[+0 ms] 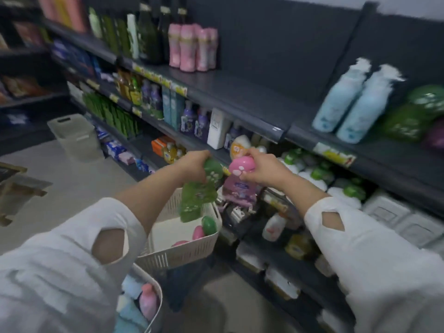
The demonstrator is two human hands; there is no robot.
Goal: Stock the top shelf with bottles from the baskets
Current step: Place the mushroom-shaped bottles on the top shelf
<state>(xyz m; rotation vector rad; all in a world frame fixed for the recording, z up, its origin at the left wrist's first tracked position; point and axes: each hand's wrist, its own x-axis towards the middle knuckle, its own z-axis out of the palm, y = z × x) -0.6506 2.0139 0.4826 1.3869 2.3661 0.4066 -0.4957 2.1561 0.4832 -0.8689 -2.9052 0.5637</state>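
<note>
Gripping green dome-capped plastic bottle (197,200) by neck, left hand (192,165) fingers curled tight; right hand (263,173) clasps pink dome-capped plastic bottle (235,187) round cap. Both hang just above cream slotted plastic basket (187,257). Likely light, rigid, glossy-slippery; hold body, not cap.

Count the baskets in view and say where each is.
3. The middle basket sits beside the shelving; the near basket is at the bottom edge, closest to the camera; the far basket stands on the floor at left, down the aisle. Others may be hidden.
</note>
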